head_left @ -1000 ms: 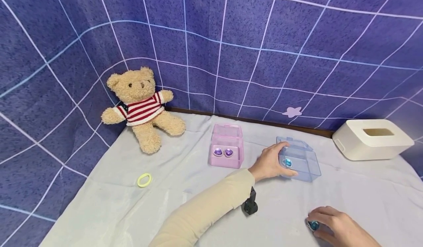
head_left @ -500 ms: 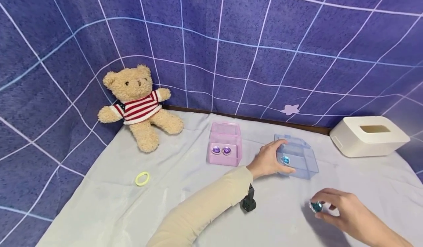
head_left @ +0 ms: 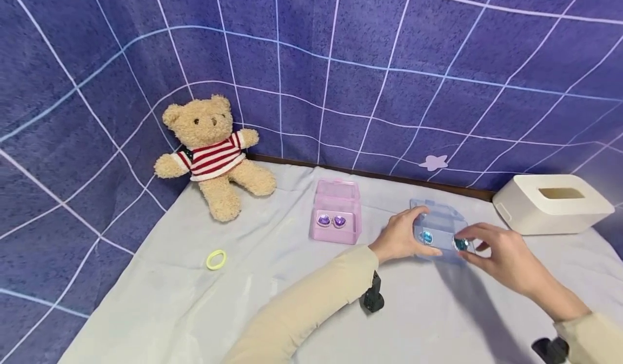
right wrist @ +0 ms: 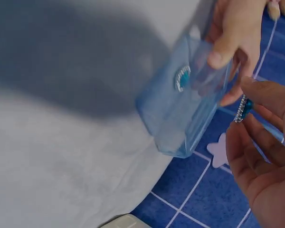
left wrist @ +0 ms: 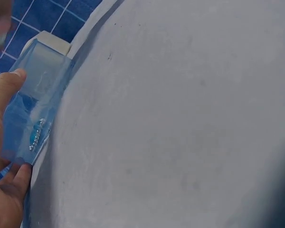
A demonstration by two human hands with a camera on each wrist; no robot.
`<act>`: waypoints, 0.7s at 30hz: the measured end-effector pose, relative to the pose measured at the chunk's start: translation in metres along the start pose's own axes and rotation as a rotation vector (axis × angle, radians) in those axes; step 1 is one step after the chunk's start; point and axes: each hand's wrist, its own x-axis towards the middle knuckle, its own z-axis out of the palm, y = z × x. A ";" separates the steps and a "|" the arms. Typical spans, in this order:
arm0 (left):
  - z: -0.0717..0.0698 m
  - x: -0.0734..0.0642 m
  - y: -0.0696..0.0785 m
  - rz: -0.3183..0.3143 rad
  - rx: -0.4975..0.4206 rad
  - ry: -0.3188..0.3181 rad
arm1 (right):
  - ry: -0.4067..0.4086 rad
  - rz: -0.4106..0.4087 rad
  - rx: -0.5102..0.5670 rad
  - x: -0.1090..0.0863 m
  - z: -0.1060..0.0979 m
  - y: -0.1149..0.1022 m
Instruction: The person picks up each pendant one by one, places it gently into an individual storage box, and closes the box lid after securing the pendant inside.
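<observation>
My left hand [head_left: 400, 237] grips the left end of an open, clear blue plastic box [head_left: 442, 238], thumb at the front and fingers behind. Inside, at the left, lies a light-blue gem [head_left: 426, 237] with a rhinestone rim. In the right wrist view that same gem [right wrist: 183, 78] shows through the wall. Over the box's right part, my right hand [head_left: 503, 253] pinches a teal gem [head_left: 460, 243] between thumb and fingers. Its silver rhinestone edge is visible in the right wrist view, where the teal gem [right wrist: 244, 108] hangs apart from the box.
An open pink box [head_left: 336, 234] with two purple gems [head_left: 339, 222] stands to the left. Farther left are a yellow ring-shaped band [head_left: 216, 259] and a teddy bear [head_left: 214, 139]. A white tissue box [head_left: 550, 207] sits at the back right, before the blue curtain [head_left: 370, 55].
My right hand has lifted the teal gem off the tabletop at the front right and carried it up and away to the blue box. The left hand keeps its hold on the box.
</observation>
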 end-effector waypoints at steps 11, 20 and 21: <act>0.001 0.000 0.003 -0.024 0.004 -0.010 | -0.130 0.123 0.002 0.021 0.030 0.029; 0.000 0.000 0.001 -0.009 -0.016 -0.011 | -0.273 0.092 -0.039 0.029 0.042 0.035; 0.000 -0.001 0.001 -0.010 -0.016 -0.010 | -0.279 0.086 -0.045 0.029 0.042 0.035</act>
